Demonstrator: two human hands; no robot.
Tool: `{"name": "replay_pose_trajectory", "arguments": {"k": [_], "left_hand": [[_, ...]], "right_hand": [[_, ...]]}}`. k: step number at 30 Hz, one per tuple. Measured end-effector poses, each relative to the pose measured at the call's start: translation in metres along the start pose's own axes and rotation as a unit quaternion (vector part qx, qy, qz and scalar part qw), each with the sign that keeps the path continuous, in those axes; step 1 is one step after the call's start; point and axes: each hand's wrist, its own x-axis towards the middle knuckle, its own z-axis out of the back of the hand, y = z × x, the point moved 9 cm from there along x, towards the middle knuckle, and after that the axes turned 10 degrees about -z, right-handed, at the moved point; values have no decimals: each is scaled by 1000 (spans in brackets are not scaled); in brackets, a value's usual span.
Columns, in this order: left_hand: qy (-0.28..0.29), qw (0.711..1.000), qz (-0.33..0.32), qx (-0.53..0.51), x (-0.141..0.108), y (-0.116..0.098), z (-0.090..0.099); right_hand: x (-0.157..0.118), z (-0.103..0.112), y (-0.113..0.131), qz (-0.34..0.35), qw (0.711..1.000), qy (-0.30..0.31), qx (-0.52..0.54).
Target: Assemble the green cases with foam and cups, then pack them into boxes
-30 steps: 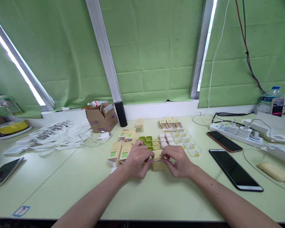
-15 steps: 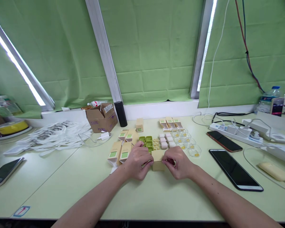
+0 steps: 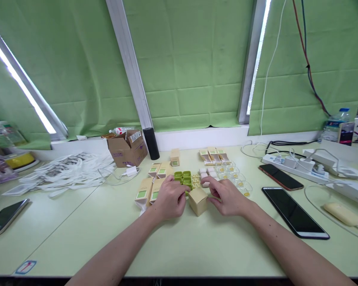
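A small kraft-paper box [image 3: 198, 201] stands turned at an angle between my hands. My left hand [image 3: 172, 197] has its fingers curled, its index fingertip at the box's back left corner. On the other side, my right hand [image 3: 225, 195] has thumb and index finger apart, the thumb near the box's right side. Just behind lie green square cups [image 3: 186, 180], small yellow pieces [image 3: 196, 179], pinkish-white blocks [image 3: 207, 174] and clear plastic cups [image 3: 232, 174]. Open boxes with green windows [image 3: 143, 190] lie beside my left hand, which partly hides one.
Three more open boxes [image 3: 214, 155] and one upright box [image 3: 175, 157] stand farther back. A cardboard carton [image 3: 127, 149], black cylinder [image 3: 151, 143] and white straps [image 3: 71, 171] are at the back left. Phones [image 3: 295, 212] and a power strip [image 3: 295, 167] lie right.
The small box has turned from facing me squarely to an angle. My fingers have loosened from its sides, the right index finger lifting away. A purplish package has come into view at far left.
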Motion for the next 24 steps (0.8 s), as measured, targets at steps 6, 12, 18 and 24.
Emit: {"name": "replay_pose_trajectory", "arguments": {"k": [6, 12, 18, 24], "left_hand": [[-16, 1000, 3, 5, 3, -3, 8], [18, 1000, 10, 18, 4, -3, 2], [24, 1000, -15, -7, 4, -10, -1], [-11, 1000, -13, -7, 3, -7, 5]], "right_hand": [[-1, 10, -5, 2, 999, -45, 7], [-3, 8, 4, 22, 999, -19, 46], [0, 0, -3, 0, 999, -35, -32], [5, -1, -19, -72, 988, -60, -122]]}}
